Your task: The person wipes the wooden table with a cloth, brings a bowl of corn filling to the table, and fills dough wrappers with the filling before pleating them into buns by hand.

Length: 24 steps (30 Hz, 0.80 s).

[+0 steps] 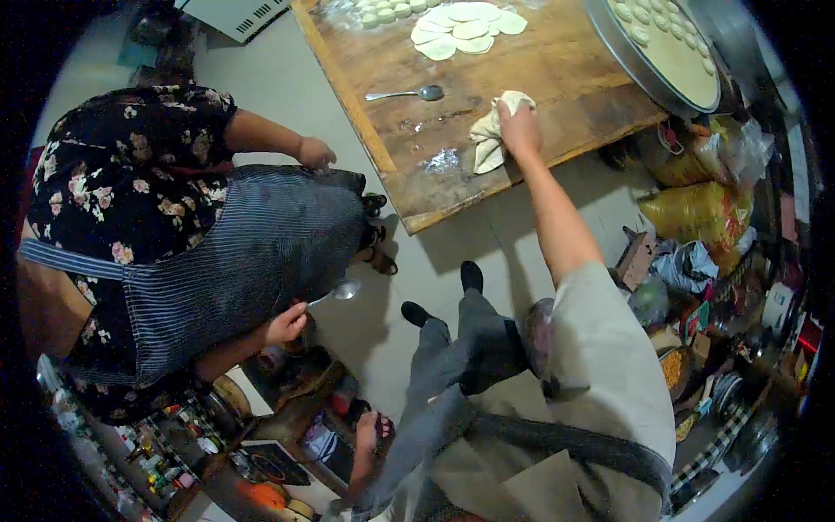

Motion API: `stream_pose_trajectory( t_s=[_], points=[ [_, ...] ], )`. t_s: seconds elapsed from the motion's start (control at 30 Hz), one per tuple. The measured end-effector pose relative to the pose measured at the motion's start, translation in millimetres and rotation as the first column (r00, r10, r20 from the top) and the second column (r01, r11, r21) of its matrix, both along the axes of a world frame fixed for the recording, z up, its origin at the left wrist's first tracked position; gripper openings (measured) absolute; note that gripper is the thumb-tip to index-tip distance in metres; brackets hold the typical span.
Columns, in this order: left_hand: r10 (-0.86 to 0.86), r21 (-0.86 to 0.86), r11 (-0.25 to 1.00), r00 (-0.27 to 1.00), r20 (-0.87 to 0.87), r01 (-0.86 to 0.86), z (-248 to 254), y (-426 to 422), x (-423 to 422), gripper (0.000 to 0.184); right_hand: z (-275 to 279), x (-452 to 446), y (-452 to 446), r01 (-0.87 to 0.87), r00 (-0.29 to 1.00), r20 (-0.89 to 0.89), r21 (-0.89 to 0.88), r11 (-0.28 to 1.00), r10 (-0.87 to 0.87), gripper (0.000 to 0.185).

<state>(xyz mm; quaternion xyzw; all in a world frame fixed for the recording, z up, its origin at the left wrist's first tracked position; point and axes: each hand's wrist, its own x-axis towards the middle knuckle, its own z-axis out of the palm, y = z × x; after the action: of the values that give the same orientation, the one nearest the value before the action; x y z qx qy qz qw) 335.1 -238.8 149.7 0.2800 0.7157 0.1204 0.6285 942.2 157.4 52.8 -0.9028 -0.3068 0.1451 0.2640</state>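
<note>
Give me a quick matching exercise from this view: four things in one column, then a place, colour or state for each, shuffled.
Things
1. cloth
2. flat dough rounds
3. round metal pan
4. apron

Descriptions
A. holds rows of small shaped dough pieces
B. striped, worn by the other person
C. gripped in the right hand
D. overlapping on the wooden table

Right pairs: 1-C, 2-D, 3-A, 4-B
</note>
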Motion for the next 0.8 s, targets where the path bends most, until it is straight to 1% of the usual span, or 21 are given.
stream_pose_trajectory(
  t_s=[0.03,0.07,0.1,0.13,0.17,0.2,0.23,0.27,0.33,0.37,0.4,0.47,0.5,0.53,0.6,0.63,0.67,0.73,0.77,0.8],
  points=[
    [0.003,0.074,0.997,0.999,0.049,-0.007,-2.8,-1.5,1.8,0.026,-13.0,-2.9,8.4,-0.002,1.000,-0.002,0.001,1.000,0.002,0.051],
    [0.002,0.147,0.989,0.995,0.100,-0.017,-5.7,-3.0,3.7,0.026,-29.6,-11.8,17.1,-0.037,0.987,0.156,-0.024,0.999,0.040,0.047],
    [0.071,-0.008,0.997,0.997,0.017,-0.071,-27.3,-19.5,-14.3,0.026,-42.7,-19.8,23.7,-0.068,0.948,0.308,-0.058,0.996,0.082,0.043],
    [0.127,-0.163,0.977,0.989,-0.080,-0.138,-35.3,-34.6,-27.5,0.026,-47.3,-25.3,25.8,-0.072,0.950,0.300,-0.069,0.995,0.089,0.043],
    [0.128,-0.173,0.975,0.988,-0.090,-0.142,-29.1,-43.3,-30.5,0.026,-47.5,-31.7,25.5,-0.132,0.952,0.266,-0.092,0.987,0.152,0.037],
    [0.260,-0.220,0.937,0.962,-0.084,-0.273,-28.2,-49.3,-28.3,0.026,-45.8,-36.6,27.8,-0.190,0.948,0.239,-0.104,0.976,0.210,0.031],
    [0.392,-0.265,0.879,0.917,-0.070,-0.396,-33.6,-51.0,-20.7,0.026,-42.4,-47.3,24.2,-0.231,0.937,0.260,-0.042,0.972,0.234,0.026],
    [0.398,-0.268,0.877,0.915,-0.061,-0.399,-35.4,-54.3,-14.6,0.026,-37.5,-55.6,22.2,-0.236,0.933,0.270,-0.044,0.971,0.239,0.026],
    [0.291,-0.338,0.880,0.941,-0.171,-0.334,-34.7,-60.9,-10.0,0.027,-32.3,-69.9,21.2,-0.273,0.928,0.252,-0.048,0.961,0.276,0.026],
    [0.329,-0.344,0.881,0.943,-0.045,-0.323,-52.4,-75.4,-23.2,0.027,-42.1,-72.1,22.5,-0.285,0.926,0.268,0.035,0.958,0.265,0.026],
    [0.333,-0.341,0.881,0.942,-0.042,-0.327,-53.7,-75.1,-23.2,0.027,-39.8,-75.9,22.6,-0.289,0.925,0.270,0.038,0.957,0.268,0.026],
    [0.321,-0.321,0.898,0.947,0.012,-0.301,-55.6,-77.8,-22.1,0.028,-37.2,-86.0,18.7,-0.376,0.839,0.402,-0.059,0.925,0.367,0.022],
    [0.316,-0.312,0.905,0.948,0.038,-0.290,-55.3,-79.8,-20.0,0.028,-38.3,-90.5,19.9,-0.418,0.847,0.364,0.003,0.908,0.389,0.022],
    [0.306,-0.307,0.910,0.951,0.038,-0.280,-55.0,-81.5,-18.4,0.029,-39.5,-95.1,21.3,-0.425,0.843,0.366,0.003,0.905,0.395,0.022],
    [0.290,-0.308,0.912,0.957,0.017,-0.271,-54.6,-85.5,-16.1,0.029,-39.0,-108.3,22.6,-0.501,0.819,0.380,0.109,0.859,0.430,0.023],
    [0.284,-0.309,0.912,0.959,0.005,-0.268,-54.2,-87.4,-16.6,0.029,-37.8,-116.3,24.3,-0.516,0.807,0.375,0.070,0.854,0.456,0.024],
    [0.279,-0.311,0.912,0.960,-0.004,-0.267,-53.7,-89.5,-17.1,0.029,-36.5,-123.4,27.9,-0.519,0.806,0.373,0.071,0.852,0.460,0.024],
    [0.276,-0.313,0.911,0.961,-0.021,-0.268,-51.2,-96.2,-17.2,0.030,-32.2,-136.8,33.2,-0.532,0.812,0.344,0.101,0.841,0.472,0.024],
    [0.277,-0.313,0.910,0.961,-0.026,-0.271,-50.2,-100.1,-16.7,0.030,-33.2,-140.2,36.3,-0.538,0.819,0.328,0.153,0.829,0.471,0.024],
    [0.276,-0.315,0.909,0.961,-0.033,-0.272,-49.4,-104.0,-17.1,0.030,-36.4,-143.5,41.4,-0.543,0.816,0.327,0.155,0.825,0.476,0.024]
  ],
)
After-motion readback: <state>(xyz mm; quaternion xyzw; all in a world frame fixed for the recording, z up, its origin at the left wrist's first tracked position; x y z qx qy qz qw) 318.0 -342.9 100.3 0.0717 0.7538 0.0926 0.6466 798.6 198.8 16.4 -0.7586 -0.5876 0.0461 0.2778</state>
